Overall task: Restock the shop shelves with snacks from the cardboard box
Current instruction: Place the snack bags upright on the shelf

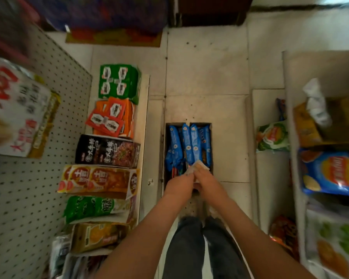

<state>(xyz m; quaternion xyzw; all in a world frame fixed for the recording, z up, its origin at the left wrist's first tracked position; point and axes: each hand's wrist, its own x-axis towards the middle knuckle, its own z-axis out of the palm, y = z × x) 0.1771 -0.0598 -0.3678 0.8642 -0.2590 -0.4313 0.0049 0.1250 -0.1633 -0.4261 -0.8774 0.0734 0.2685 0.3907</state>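
The cardboard box (163,150) stands open on the floor in front of my feet, packed with several blue snack packs (186,144) standing on edge. Both my hands reach down over its near end. My left hand (179,183) and my right hand (205,179) are closed together on one small pale snack pack (198,165), held just above the box's near right corner. A shelf on the left (144,125) carries rows of noodle and snack packs. A shelf on the right (290,101) carries crisp bags.
The left shelf holds green (118,81), orange (111,117), black (109,151) and yellow packs, backed by pegboard (48,178). On the right lie a green crisp bag (272,135) and a blue one (330,174). My legs (201,248) stand behind the box in the tiled aisle.
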